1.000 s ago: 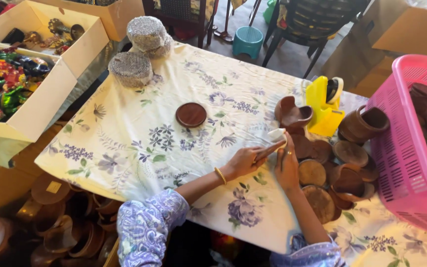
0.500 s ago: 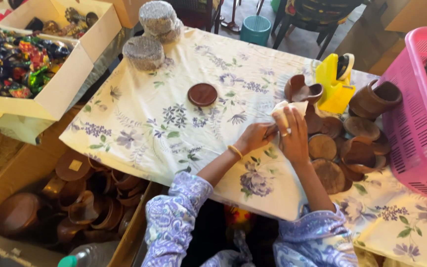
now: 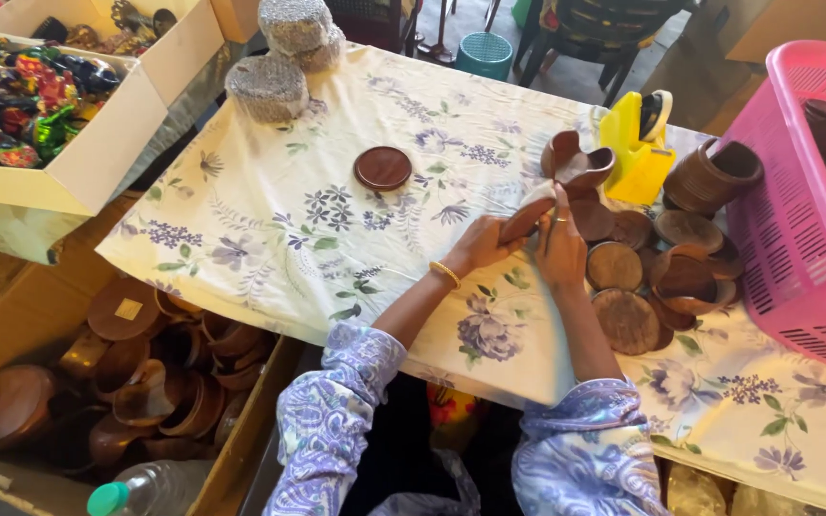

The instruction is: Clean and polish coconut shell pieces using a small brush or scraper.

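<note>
Both hands, left hand [image 3: 485, 247] and right hand [image 3: 562, 250], grip a round brown wooden lid [image 3: 526, 218] beside the yellow tape dispenser [image 3: 635, 148]; it looks stiff and light, best held by its rim.

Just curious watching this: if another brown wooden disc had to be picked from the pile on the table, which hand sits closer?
Probably the right hand: it lies beside the pile of wooden discs, while the left hand sits farther away, gripping a brown lid.

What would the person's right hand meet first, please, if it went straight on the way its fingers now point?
Probably the brown bowl-shaped wooden piece just beyond the right hand, with the yellow tape dispenser beside it; depth is hard to judge from one view.
</note>
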